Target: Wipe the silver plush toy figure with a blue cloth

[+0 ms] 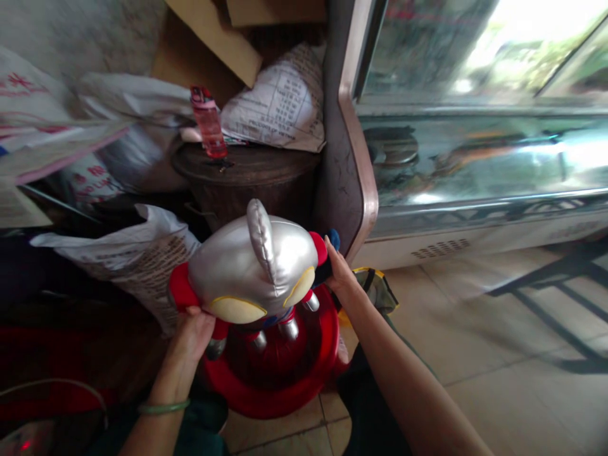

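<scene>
Head view: the left hand [192, 332] and right hand [338, 271] are gripping a doll [223, 256] by its sides, its head hiding the far rim of a basin [266, 402]. Floor [456, 342] is stretching past the right rim. A barrel [256, 171], bottle [209, 123] standing toward its lid's left edge, is blocking the far side. The doll's feet are maybe touching the basin; I can't tell.
</scene>
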A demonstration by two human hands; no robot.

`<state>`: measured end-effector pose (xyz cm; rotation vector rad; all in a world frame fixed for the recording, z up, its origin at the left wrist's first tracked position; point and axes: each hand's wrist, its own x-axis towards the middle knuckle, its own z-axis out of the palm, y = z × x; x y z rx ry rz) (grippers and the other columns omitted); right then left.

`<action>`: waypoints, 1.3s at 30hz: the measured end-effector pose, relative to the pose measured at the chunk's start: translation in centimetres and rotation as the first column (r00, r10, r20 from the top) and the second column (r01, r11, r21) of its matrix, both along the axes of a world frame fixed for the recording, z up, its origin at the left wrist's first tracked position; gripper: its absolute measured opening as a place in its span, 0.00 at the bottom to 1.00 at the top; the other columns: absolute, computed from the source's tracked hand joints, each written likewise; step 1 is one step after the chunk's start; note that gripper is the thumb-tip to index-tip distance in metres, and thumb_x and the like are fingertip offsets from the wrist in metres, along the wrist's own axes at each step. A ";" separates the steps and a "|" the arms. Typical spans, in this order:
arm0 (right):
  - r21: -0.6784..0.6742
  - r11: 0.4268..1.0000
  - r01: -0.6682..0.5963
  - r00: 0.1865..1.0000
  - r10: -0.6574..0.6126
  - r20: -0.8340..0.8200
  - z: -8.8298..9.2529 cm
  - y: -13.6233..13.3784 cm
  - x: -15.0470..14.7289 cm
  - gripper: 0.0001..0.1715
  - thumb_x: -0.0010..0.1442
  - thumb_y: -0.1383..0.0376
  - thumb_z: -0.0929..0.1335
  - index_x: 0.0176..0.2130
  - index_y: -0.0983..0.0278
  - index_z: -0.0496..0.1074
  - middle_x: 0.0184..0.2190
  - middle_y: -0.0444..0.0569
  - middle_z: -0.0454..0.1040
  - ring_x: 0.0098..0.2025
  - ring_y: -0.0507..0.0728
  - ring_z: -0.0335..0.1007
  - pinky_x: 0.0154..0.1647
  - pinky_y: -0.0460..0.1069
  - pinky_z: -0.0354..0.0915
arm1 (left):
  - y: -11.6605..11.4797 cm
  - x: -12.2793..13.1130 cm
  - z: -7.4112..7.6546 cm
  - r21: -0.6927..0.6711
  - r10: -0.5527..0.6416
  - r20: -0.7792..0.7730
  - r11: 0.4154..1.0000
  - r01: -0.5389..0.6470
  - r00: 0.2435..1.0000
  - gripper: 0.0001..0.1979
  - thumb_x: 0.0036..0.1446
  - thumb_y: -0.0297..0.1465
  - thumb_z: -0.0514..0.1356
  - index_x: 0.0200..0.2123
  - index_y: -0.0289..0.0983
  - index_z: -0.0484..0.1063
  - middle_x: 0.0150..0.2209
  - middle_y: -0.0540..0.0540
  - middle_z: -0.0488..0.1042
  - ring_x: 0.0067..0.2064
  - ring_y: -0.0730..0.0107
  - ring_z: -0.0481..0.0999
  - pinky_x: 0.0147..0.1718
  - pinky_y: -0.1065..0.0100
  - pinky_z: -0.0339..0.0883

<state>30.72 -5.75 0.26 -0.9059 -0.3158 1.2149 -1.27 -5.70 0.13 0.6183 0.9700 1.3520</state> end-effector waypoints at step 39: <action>0.027 0.996 0.085 -0.008 -0.026 1.000 12.6 -3.0 -9.0 0.20 0.70 0.55 0.64 0.54 0.62 0.76 0.58 0.58 0.77 0.62 0.71 0.67 0.62 0.70 0.58 | 1.6 2.1 0.4 -0.213 0.083 0.184 0.976 -0.042 0.979 0.22 0.66 0.27 0.61 0.62 0.40 0.73 0.55 0.46 0.80 0.42 0.73 0.82 0.36 0.74 0.79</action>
